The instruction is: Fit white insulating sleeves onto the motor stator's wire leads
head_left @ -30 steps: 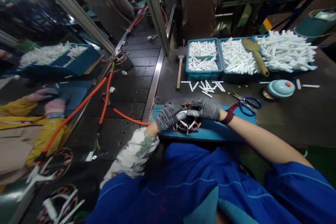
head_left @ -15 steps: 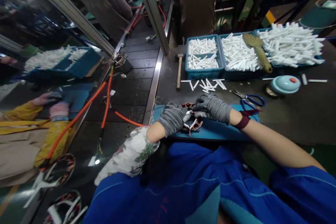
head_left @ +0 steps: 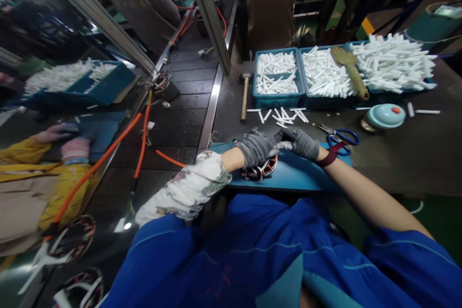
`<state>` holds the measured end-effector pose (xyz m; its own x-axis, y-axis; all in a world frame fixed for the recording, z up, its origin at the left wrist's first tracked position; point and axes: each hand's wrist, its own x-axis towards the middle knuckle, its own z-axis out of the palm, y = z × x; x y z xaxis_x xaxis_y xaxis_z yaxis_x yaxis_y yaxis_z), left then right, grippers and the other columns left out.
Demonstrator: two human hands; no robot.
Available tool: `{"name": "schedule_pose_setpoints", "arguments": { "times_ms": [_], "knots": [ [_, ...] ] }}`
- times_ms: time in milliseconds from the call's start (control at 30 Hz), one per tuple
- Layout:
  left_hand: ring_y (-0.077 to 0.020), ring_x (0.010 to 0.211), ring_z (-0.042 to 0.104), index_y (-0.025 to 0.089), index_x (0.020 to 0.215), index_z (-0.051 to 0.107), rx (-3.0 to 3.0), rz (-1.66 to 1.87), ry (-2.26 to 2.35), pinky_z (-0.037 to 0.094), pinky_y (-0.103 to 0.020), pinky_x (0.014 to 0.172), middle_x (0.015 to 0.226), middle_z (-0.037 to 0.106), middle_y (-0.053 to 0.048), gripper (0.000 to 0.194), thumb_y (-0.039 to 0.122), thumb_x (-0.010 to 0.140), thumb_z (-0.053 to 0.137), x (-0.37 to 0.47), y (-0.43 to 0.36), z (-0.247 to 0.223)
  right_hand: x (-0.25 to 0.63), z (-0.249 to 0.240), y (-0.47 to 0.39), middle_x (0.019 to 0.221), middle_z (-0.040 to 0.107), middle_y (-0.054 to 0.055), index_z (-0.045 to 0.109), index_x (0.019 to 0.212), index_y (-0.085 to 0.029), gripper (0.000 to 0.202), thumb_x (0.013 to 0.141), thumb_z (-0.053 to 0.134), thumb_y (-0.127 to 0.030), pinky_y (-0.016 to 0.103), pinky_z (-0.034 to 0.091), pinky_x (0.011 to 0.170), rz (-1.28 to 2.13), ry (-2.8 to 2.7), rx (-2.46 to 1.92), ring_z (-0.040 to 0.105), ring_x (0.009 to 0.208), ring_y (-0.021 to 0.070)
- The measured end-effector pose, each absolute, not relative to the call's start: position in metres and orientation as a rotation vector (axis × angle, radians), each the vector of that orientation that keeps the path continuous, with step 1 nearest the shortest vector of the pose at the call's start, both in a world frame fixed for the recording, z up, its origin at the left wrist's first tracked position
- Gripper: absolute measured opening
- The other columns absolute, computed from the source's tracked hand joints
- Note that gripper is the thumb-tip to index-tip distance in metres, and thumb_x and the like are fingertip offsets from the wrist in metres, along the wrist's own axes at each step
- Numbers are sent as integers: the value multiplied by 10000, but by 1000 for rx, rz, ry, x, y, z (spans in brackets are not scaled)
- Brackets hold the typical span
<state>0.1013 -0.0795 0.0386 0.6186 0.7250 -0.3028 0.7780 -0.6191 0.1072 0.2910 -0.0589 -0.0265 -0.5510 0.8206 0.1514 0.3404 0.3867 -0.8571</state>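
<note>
Holding the motor stator (head_left: 260, 171) on the blue mat (head_left: 303, 175), near worktop edge. Left hand (head_left: 255, 148) has slid over its top since a second ago; right hand (head_left: 299, 142) pinches a white insulation sleeve (head_left: 281, 146), so it's likely being worked in.

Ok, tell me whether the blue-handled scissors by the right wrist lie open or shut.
Shut: the blue-handled scissors lie flat on the dark table, handle loops together, blades closed into one point.

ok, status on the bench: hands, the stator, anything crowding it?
Left hand gloved, on the stator, which sits on a blue mat. Right hand pinching a white sleeve beside it. Scissors and loose sleeves lie close, not touching.
</note>
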Motion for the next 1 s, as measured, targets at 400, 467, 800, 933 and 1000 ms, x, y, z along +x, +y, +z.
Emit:
{"name": "schedule_pose_setpoints", "arguments": {
  "times_ms": [400, 467, 800, 933, 1000],
  "knots": [
    [-271, 1208, 591, 296, 1447, 537, 2826, -83, 898, 460, -397, 1014, 1447, 589, -101, 527, 426, 940, 598, -15, -111, 8, 274, -27, -158, 734, 717, 33, 718, 840, -208, 507, 821, 642, -710, 262, 424, 611, 1092, -2392, -1070, 641, 660, 171],
    [-250, 1124, 638, 305, 1412, 576, 2845, -130, 1074, 496, -391, 951, 1355, 652, -108, 432, 263, 992, 487, -8, -117, 3, 267, -34, -156, 744, 733, 44, 742, 829, -217, 485, 890, 583, -671, 266, 433, 634, 1050, -2350, -1114, 659, 681, 176],
    [-302, 970, 720, 125, 1560, 344, 2420, 33, 1670, 564, -358, 838, 1094, 736, -169, 921, 509, 816, 726, 43, -143, 5, 290, -39, -122, 1118, 755, 129, 714, 1159, -203, 438, 983, 494, -538, 427, 540, 926, 649, -1843, -1368, 704, 1019, 275],
    [-284, 1151, 680, 152, 1529, 394, 2410, 312, 1588, 553, -379, 980, 1300, 680, -163, 738, 339, 871, 672, 26, -159, 4, 274, -35, -121, 1052, 758, 108, 674, 1269, -208, 512, 933, 581, -582, 405, 561, 867, 717, -1956, -1243, 706, 947, 262],
    [-273, 1226, 647, 183, 1480, 467, 2442, 398, 1580, 545, -389, 1017, 1385, 635, -148, 625, 358, 904, 636, 21, -166, 4, 265, -34, -117, 1050, 756, 109, 664, 1292, -205, 563, 905, 608, -611, 395, 560, 835, 714, -2042, -1195, 699, 928, 262]
  ]
}}
